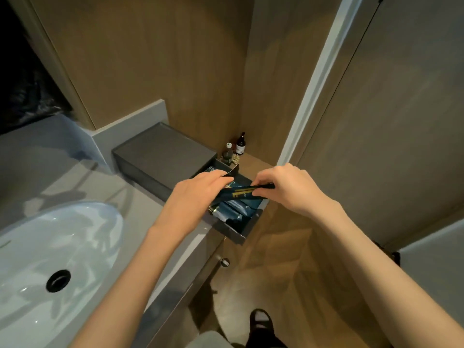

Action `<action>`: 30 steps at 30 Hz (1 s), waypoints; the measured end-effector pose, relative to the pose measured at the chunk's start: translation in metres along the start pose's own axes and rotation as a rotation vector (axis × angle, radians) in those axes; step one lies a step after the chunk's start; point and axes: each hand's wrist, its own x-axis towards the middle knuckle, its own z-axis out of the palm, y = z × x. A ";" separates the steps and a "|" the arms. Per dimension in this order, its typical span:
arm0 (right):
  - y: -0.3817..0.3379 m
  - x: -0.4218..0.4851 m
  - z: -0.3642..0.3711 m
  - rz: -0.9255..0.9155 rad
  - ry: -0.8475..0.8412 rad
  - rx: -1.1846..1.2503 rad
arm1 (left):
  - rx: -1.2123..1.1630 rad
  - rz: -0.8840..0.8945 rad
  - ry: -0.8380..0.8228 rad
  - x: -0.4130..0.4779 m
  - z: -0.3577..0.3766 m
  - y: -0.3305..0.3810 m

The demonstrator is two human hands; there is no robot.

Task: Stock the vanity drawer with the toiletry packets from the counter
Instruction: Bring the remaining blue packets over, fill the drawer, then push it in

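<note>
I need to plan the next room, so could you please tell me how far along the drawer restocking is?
Done: several teal packets already lie in the open drawer. In hand: the left hand and right hand hold another packet just above it. Left: setting that one in and closing the drawer, which stands pulled out.

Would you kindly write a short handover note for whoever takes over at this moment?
Left hand: grips a dark packet over the open drawer.
Right hand: pinches a gold-striped packet above the drawer.
Done: several teal packets lie in the drawer.
Left: set both held packets in. No more show on the counter.
</note>
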 end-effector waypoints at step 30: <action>0.086 0.154 0.043 -0.163 -0.362 1.169 | -0.620 -1.298 0.709 0.082 0.072 0.073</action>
